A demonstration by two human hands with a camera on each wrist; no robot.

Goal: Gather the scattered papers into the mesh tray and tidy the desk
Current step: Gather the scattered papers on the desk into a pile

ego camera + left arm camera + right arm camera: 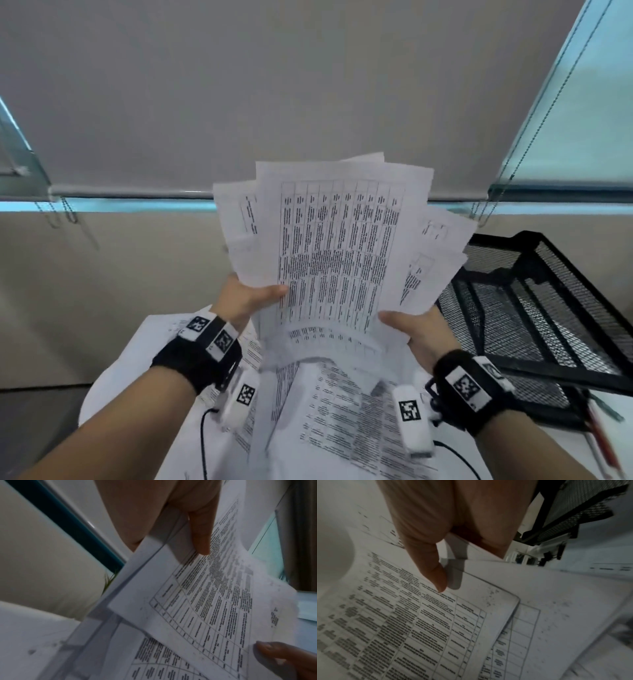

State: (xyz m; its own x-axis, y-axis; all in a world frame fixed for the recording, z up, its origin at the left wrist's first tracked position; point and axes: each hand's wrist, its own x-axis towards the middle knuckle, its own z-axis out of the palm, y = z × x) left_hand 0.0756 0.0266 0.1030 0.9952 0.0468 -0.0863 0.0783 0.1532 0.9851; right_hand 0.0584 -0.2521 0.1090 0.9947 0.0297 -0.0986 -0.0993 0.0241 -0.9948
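A fanned sheaf of printed papers (pixel 337 246) stands upright in front of me, held in both hands above the desk. My left hand (pixel 255 298) pinches its left lower edge, thumb on the front sheet. My right hand (pixel 409 325) pinches the right lower edge the same way. In the left wrist view the thumb (pixel 200 534) lies on the papers (pixel 214 601); the right wrist view shows the thumb (pixel 435 574) pressed on the papers (pixel 419 622). The black mesh tray (pixel 534 301) stands to the right of the sheaf, and its top level looks bare. More printed sheets (pixel 342 421) lie scattered on the desk below my wrists.
A grey roller blind (pixel 274 85) and window sill fill the back, with bead chains (pixel 534 130) hanging at the right. Pens (pixel 599 435) lie beside the tray's near corner. A black cable (pixel 203 442) runs over the desk sheets.
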